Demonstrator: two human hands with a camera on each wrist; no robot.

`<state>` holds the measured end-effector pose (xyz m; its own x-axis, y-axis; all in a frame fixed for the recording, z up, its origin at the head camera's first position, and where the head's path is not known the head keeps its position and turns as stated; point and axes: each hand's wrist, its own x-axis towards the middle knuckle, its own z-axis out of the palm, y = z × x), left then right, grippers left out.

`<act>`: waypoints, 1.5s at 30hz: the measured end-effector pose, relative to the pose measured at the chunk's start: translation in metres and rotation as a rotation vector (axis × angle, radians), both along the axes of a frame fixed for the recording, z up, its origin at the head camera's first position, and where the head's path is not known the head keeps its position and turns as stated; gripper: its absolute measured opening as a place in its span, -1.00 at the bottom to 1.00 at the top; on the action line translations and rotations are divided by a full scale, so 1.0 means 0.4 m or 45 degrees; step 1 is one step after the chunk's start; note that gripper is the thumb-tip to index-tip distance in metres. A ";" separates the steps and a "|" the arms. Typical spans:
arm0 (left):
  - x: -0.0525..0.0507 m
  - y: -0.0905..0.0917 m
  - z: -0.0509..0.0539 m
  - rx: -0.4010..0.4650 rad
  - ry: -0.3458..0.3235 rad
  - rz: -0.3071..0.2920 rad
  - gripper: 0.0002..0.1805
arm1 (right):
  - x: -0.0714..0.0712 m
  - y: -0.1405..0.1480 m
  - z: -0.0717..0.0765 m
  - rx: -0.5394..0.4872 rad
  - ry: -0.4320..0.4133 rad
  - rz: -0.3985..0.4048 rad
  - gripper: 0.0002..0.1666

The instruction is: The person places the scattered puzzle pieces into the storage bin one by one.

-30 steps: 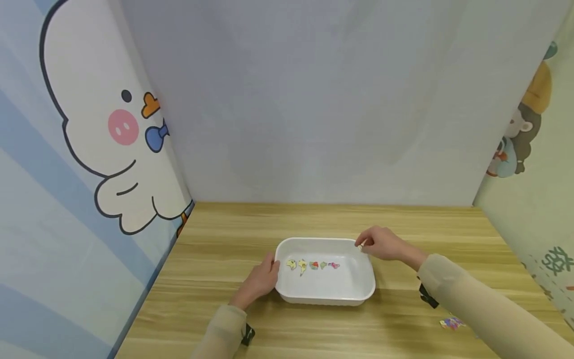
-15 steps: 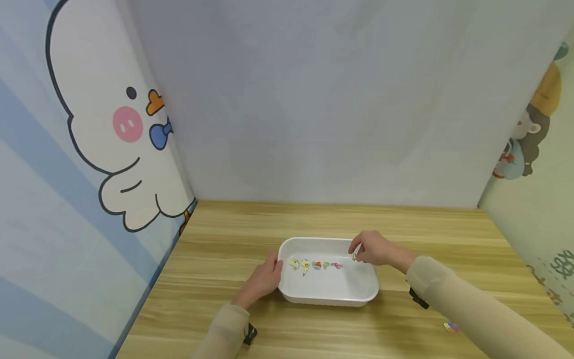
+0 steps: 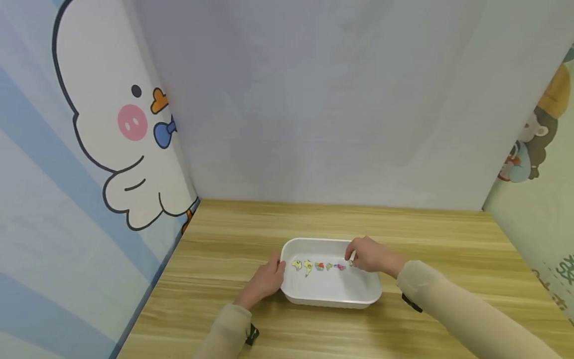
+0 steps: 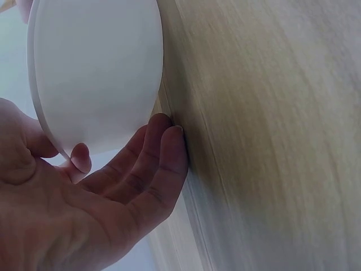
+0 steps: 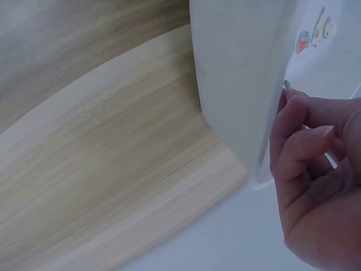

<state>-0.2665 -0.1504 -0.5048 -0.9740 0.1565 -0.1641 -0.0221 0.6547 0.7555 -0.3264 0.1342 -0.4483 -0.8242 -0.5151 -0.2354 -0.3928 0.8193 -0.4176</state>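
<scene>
A shallow white tray stands on the wooden table. My left hand grips its left rim; in the left wrist view the thumb and a finger pinch the rim while other fingers stretch below. Inside the tray a row of small flat sticker-like cutouts runs left to right: pale yellow ones, a red and green one, a greenish one and a pink one. Over the row's right end, my right hand pinches another small pale cutout, mostly hidden by the fingers.
The wooden table reaches back to a plain grey-white backdrop. A cartoon-duck curtain hangs at the left and a pale green patterned one at the right.
My right hand has moved left and inward from the tray's back right corner, carrying the small cutout down toward the row. My left hand keeps its hold. The view has shifted slightly.
</scene>
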 end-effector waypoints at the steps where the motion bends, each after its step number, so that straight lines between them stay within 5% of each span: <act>1: 0.001 -0.001 0.002 0.002 0.001 -0.001 -0.79 | 0.001 -0.003 -0.003 0.022 0.009 0.001 -0.77; 11: 0.005 0.003 0.008 -0.001 -0.007 0.005 -0.79 | 0.013 -0.027 -0.011 0.173 0.084 0.040 -0.73; 34: 0.006 -0.002 0.008 -0.012 0.024 -0.013 -0.82 | 0.003 -0.034 -0.063 0.069 0.139 -0.018 -0.82; 45: 0.004 -0.002 0.004 -0.018 0.013 -0.010 -0.82 | -0.001 -0.035 -0.079 0.187 0.187 0.008 -0.86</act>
<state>-0.2650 -0.1512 -0.5030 -0.9743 0.1621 -0.1564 -0.0091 0.6657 0.7462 -0.3266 0.1203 -0.4800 -0.8520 -0.4896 -0.1857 -0.4462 0.8644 -0.2316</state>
